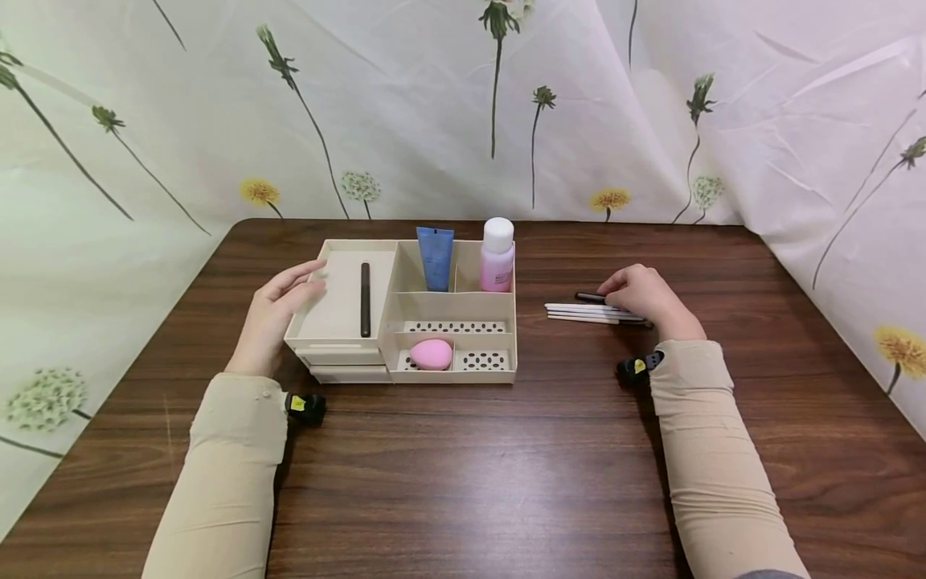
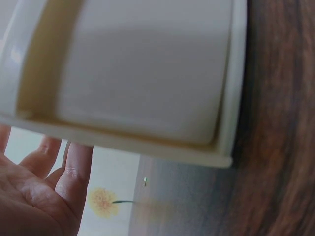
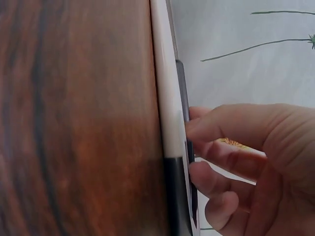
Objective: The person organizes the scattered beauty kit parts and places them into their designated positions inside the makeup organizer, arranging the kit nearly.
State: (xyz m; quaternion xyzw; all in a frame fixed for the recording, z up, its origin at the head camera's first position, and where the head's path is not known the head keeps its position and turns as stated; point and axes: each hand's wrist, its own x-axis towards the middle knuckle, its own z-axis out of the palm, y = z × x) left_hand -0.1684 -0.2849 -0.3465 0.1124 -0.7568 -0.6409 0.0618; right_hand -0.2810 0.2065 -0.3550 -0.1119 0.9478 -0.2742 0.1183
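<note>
My left hand (image 1: 273, 310) is at the left edge of a cream desktop organizer (image 1: 347, 346), its fairly straight fingers touching the outer wall. In the left wrist view, the fingers (image 2: 76, 169) show beyond the organizer's rim. A black pen (image 1: 365, 299) lies lengthwise on the organizer's flat top tray. On the right side of the table, my right hand (image 1: 647, 299) pinches another slim black pen (image 3: 183, 91) between thumb and fingers. Right beside that pen lie several white sticks with black ends (image 1: 582, 312), side by side on the table.
A blue tube (image 1: 436, 261) and a pink bottle with a white cap (image 1: 497, 261) stand in the organizer's back compartments. A pink egg-shaped sponge (image 1: 431, 354) sits in a front compartment. Behind the brown wooden table (image 1: 463, 474) hangs a flower-printed cloth (image 1: 434, 104).
</note>
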